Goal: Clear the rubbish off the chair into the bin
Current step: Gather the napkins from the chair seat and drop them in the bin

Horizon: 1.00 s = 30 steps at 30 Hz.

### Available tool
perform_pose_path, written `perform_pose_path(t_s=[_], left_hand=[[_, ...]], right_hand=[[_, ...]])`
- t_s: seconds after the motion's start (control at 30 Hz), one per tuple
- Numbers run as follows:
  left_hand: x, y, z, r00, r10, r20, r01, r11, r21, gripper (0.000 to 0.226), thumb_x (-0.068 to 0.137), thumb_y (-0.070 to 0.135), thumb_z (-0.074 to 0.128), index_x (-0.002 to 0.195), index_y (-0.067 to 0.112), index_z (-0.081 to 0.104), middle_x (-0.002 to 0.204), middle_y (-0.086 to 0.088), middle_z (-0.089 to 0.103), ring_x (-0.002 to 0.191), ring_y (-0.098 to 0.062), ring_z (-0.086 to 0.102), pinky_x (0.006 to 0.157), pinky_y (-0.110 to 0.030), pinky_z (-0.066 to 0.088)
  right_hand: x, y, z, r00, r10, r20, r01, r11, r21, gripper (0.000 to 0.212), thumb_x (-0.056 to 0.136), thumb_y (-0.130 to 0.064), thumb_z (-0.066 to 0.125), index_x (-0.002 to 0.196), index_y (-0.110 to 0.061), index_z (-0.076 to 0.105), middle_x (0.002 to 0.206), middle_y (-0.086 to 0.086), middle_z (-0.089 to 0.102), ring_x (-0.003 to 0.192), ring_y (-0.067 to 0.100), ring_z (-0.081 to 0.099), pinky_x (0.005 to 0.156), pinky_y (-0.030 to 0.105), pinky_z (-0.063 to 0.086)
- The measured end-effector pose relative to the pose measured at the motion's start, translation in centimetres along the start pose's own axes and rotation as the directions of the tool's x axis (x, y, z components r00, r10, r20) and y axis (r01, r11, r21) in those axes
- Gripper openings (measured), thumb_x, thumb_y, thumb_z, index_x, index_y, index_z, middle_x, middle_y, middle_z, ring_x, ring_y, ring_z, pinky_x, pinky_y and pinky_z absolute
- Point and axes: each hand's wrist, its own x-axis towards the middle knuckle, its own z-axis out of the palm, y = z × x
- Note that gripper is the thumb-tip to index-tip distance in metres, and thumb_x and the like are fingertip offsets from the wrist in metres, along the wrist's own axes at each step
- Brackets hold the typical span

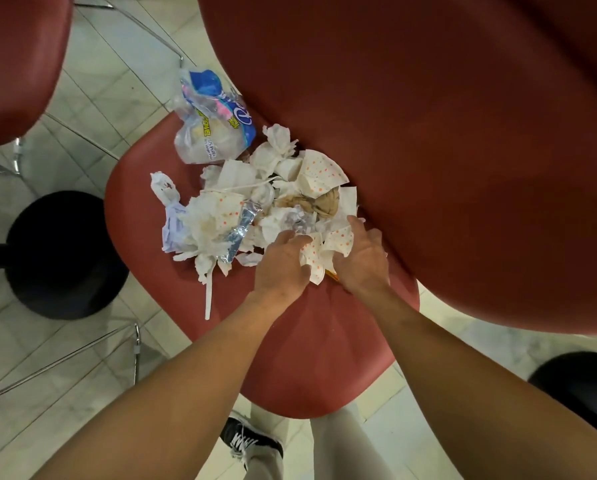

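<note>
Rubbish (255,202) lies heaped on the seat of the chair (307,358), spread from the seat's middle to its far edge under the chair back; the near half of the seat is bare.

Left hand (283,265) and right hand (361,258), one of each, meet at the near edge of the heap, just apart, with a dotted napkin (319,254) between them. Left fingers curl over the napkin's left side; right fingers and thumb cup its right side. Both appear to be gathering rather than pinching tightly; how firm the hold is cannot be told.

The rest of the heap lies beyond and to the left of the grip, so the left hand is the nearer to most of it. One white stick (208,299), long axis running near to far, juts from the heap's near-left edge.

Farther on: one foil wrapper (241,223), one brown paper ball (324,202), one dotted plate (319,174) by the chair back; crumpled white tissues are too tangled to count. At the far-left corner of the seat, one clear towel bag (214,129) overhangs the edge.

Two black round shapes stand on the floor, one left (58,254) and one right (581,386); whether either is the bin cannot be told.
</note>
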Motion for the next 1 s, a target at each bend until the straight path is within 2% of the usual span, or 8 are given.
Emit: perform_pose_path(t_s=[0.1,0.17,0.3,0.43,0.57,0.73,1.0], left_hand=[[-1.6,0.1,-1.3,0.999,0.009,-0.031,-0.009,1.000,0.005,0.044,0.081,0.013,0.066,0.124,0.021,0.059,0.131,0.001,0.051,0.114,-0.020,0.054,0.083,-0.030,0.049],[-2.9,0.0,-2.4,0.998,0.020,-0.055,-0.020,1.000,0.005,0.044,0.081,0.013,0.066,0.124,0.022,0.059,0.131,0.002,0.052,0.114,-0.019,0.055,0.084,-0.032,0.051],[-6.3,-0.5,-4.9,0.995,0.016,-0.095,-0.012,0.999,0.042,0.046,0.081,0.015,0.067,0.124,0.025,0.059,0.131,0.003,0.053,0.114,-0.022,0.055,0.087,-0.040,0.052],[-10.9,-2.4,-7.0,0.990,0.010,-0.138,-0.005,0.999,0.036,0.044,0.081,0.018,0.067,0.123,0.027,0.058,0.130,0.007,0.052,0.116,-0.020,0.052,0.087,-0.037,0.048],[-16.9,-5.7,-9.1,0.976,-0.052,-0.212,0.057,0.998,0.018,0.043,0.080,0.020,0.069,0.121,0.028,0.060,0.128,0.005,0.054,0.114,-0.020,0.053,0.091,-0.040,0.048],[-25.1,-11.5,-10.7,0.934,-0.189,-0.303,0.162,0.981,-0.110,0.042,0.079,0.016,0.068,0.119,0.026,0.061,0.122,0.008,0.056,0.109,-0.016,0.055,0.084,-0.027,0.043],[-38.6,-20.2,-10.6,0.831,-0.422,-0.363,0.353,0.904,-0.243,0.046,0.082,0.023,0.069,0.126,0.028,0.057,0.133,0.006,0.051,0.120,-0.020,0.049,0.099,-0.033,0.040]], right_hand=[[-1.4,-0.8,-0.8,1.000,-0.020,-0.020,0.020,1.000,0.004,0.075,0.083,-0.022,0.064,0.147,-0.028,0.027,0.129,0.011,0.037,0.106,0.032,0.054,0.099,0.043,0.044],[-2.6,-1.5,-1.1,0.999,-0.033,-0.012,0.033,0.999,0.004,0.075,0.084,-0.023,0.065,0.148,-0.028,0.026,0.131,0.011,0.036,0.107,0.031,0.053,0.094,0.039,0.046],[-6.0,-3.3,-1.3,0.995,-0.096,-0.025,0.096,0.995,0.000,0.074,0.084,-0.024,0.066,0.147,-0.027,0.027,0.131,0.012,0.037,0.111,0.031,0.052,0.092,0.040,0.048],[-10.0,-5.5,-0.3,0.989,-0.150,-0.010,0.150,0.989,0.002,0.075,0.082,-0.023,0.066,0.146,-0.026,0.028,0.132,0.013,0.037,0.116,0.031,0.049,0.095,0.039,0.046],[-15.0,-8.5,1.8,0.973,-0.224,0.055,0.226,0.973,-0.049,0.073,0.083,-0.024,0.064,0.146,-0.027,0.027,0.132,0.015,0.039,0.116,0.032,0.049,0.094,0.038,0.045],[-21.9,-11.8,5.9,0.941,-0.316,0.124,0.326,0.943,-0.070,0.074,0.083,-0.022,0.065,0.146,-0.029,0.028,0.134,0.012,0.039,0.119,0.030,0.050,0.093,0.037,0.045],[-32.1,-15.2,13.4,0.861,-0.438,0.259,0.477,0.872,-0.108,0.068,0.083,-0.019,0.063,0.143,-0.027,0.032,0.127,0.013,0.042,0.109,0.034,0.054,0.093,0.041,0.048]])
